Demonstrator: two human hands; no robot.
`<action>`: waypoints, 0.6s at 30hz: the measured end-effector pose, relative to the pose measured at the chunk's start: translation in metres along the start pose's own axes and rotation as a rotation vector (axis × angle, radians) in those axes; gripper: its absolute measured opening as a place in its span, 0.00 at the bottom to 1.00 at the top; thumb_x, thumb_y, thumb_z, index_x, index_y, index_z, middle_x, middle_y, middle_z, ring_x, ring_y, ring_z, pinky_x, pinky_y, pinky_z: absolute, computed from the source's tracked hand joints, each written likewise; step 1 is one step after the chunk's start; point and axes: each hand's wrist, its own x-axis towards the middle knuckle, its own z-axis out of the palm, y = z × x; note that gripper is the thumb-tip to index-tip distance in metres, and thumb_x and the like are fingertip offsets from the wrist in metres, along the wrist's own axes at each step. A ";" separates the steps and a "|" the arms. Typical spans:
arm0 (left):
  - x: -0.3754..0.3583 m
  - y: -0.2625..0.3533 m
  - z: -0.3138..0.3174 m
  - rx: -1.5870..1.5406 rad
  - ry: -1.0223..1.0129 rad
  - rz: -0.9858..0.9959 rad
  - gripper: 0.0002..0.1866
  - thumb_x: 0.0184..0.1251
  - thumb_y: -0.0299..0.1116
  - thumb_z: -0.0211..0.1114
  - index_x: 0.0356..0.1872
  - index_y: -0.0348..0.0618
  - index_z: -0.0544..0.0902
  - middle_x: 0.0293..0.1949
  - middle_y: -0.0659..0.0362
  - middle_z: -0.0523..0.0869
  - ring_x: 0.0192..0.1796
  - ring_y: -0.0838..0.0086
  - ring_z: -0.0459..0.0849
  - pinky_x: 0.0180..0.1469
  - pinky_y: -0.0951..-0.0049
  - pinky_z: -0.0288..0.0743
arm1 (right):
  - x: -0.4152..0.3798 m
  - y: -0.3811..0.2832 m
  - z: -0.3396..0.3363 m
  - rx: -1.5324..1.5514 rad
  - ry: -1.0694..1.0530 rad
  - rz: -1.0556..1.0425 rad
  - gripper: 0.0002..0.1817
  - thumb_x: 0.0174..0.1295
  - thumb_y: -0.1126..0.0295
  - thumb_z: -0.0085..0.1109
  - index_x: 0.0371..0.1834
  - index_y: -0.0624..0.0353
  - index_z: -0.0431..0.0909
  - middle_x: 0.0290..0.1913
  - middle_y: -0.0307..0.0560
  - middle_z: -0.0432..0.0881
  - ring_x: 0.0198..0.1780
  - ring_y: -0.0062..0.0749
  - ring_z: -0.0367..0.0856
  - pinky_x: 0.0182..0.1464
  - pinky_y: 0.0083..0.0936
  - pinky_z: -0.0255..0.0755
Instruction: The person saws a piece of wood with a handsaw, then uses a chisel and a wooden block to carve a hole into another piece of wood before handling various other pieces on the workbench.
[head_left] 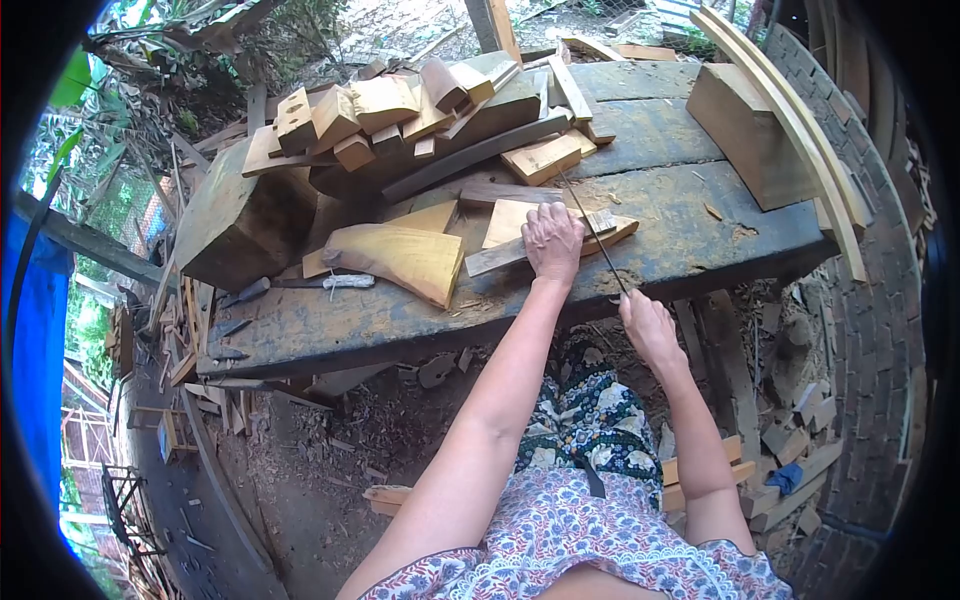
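Observation:
My left hand (553, 243), fingers curled, presses a narrow grey-brown wood strip (495, 257) down on the worn workbench (330, 335). My right hand (652, 328) is closed around the near end of a long, thin dark tool (594, 232). That tool looks like a narrow blade or rod seen edge-on, and its handle is hidden in my fist. It slants across the strip just right of my left hand. Under the strip lie pale wood pieces (507, 220). Left of them rests a curved yellow wood piece (395, 258).
Cut wood blocks (385, 105) are heaped on the bench's far side. A large squared timber (240, 215) stands at the left, another block (745, 135) at the right with long curved strips (800, 120) against it. A knife-like tool (345, 282) lies near the left end. Offcuts litter the ground.

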 end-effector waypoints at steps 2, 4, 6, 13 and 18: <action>0.000 0.000 0.000 0.009 0.007 0.007 0.07 0.59 0.37 0.57 0.31 0.45 0.75 0.33 0.57 0.77 0.41 0.63 0.76 0.43 0.61 0.71 | 0.007 -0.003 0.001 -0.008 0.008 -0.001 0.16 0.69 0.60 0.44 0.36 0.61 0.75 0.31 0.65 0.81 0.39 0.61 0.81 0.43 0.52 0.74; 0.000 0.000 0.000 0.019 0.015 0.012 0.07 0.59 0.37 0.57 0.31 0.45 0.75 0.33 0.57 0.77 0.41 0.63 0.76 0.42 0.61 0.71 | 0.012 -0.003 0.006 0.003 0.020 -0.004 0.16 0.69 0.59 0.44 0.36 0.61 0.75 0.31 0.65 0.81 0.39 0.61 0.81 0.43 0.51 0.75; 0.000 0.001 0.000 0.041 0.018 0.008 0.07 0.59 0.37 0.57 0.31 0.46 0.74 0.33 0.57 0.77 0.41 0.63 0.77 0.42 0.61 0.71 | 0.009 -0.003 0.005 0.010 0.026 -0.005 0.16 0.69 0.60 0.44 0.36 0.61 0.75 0.31 0.65 0.81 0.39 0.61 0.81 0.42 0.52 0.74; -0.001 0.000 -0.001 0.012 0.016 0.004 0.07 0.59 0.37 0.57 0.31 0.46 0.74 0.32 0.56 0.77 0.40 0.63 0.76 0.42 0.61 0.71 | -0.035 0.017 0.006 0.036 -0.025 0.033 0.15 0.69 0.60 0.44 0.37 0.61 0.74 0.32 0.67 0.80 0.40 0.64 0.79 0.42 0.54 0.72; 0.000 0.000 0.000 0.022 -0.006 0.006 0.08 0.59 0.38 0.56 0.31 0.45 0.74 0.34 0.56 0.77 0.41 0.62 0.76 0.43 0.60 0.71 | -0.026 0.018 0.005 0.029 -0.038 0.043 0.15 0.69 0.60 0.44 0.38 0.62 0.74 0.32 0.67 0.80 0.40 0.64 0.79 0.42 0.54 0.72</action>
